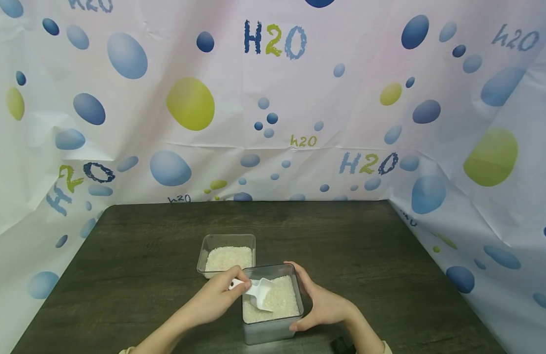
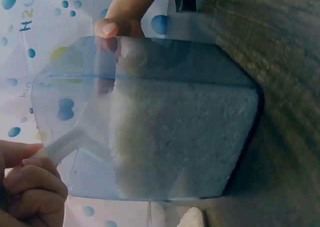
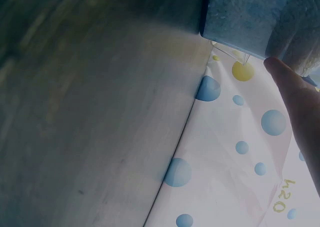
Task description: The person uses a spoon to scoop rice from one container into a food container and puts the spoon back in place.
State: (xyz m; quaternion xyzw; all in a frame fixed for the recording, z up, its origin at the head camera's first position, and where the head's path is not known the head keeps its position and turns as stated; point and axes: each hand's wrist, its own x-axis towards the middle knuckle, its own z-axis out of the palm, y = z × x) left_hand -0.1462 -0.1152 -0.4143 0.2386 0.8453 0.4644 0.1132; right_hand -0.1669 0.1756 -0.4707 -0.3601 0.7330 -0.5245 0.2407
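My left hand (image 1: 215,297) pinches the handle of a white scoop (image 1: 260,290). The scoop's bowl rests tilted in the rice (image 1: 281,297) inside a clear, bluish square container (image 1: 269,333). On the container's right side my right hand (image 1: 328,304) grips the wall, thumb near the front corner and fingers at the back. Through the container's side (image 2: 180,137) in the left wrist view, the rice and the scoop show dimly, with my left hand (image 2: 35,187) at the handle. In the right wrist view, part of my right hand (image 3: 297,99) touches the container (image 3: 240,19).
Behind and left of the container stands a shallower clear tub (image 1: 226,239) with rice (image 1: 229,257) in it. Both stand on a dark wooden table (image 1: 144,255). A white curtain (image 1: 237,147) with coloured ovals surrounds its back and sides. A small black object (image 1: 341,345) lies near my right wrist.
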